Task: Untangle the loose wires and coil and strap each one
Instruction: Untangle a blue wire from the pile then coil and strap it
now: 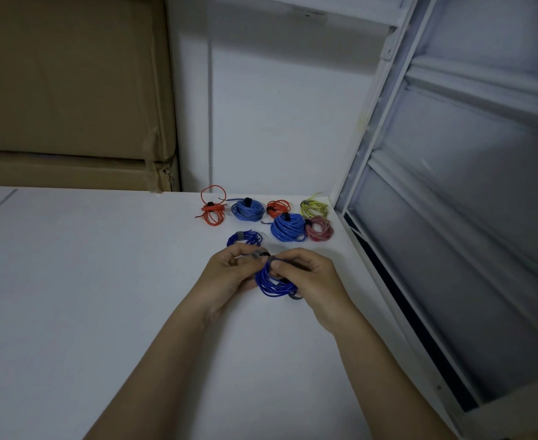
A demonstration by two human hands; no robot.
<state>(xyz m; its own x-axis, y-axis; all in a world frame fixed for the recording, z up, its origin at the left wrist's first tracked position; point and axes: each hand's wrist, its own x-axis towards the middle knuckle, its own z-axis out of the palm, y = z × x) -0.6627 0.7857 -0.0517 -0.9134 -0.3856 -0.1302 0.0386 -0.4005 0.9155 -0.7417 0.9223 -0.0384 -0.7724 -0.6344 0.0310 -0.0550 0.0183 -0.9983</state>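
Seven strapped coils sit in a loose cluster at the far right of the white table, and an eighth, a dark blue coil, is between my hands just in front of them. My right hand is clamped on the coil's right side, thumb pressing across the top of the loops; my left hand is pinched shut on the free end of a grey strap at the coil's upper left. So the coil lies right of the left hand and left of the right palm, touching both, with the right hand bearing it. Its long axis runs from upper left near the strap down to lower right, where a grey bit pokes out under the fingers. I judge the strap must be wrapped across that axis and closed. Whether it is already threaded under the loops I cannot tell
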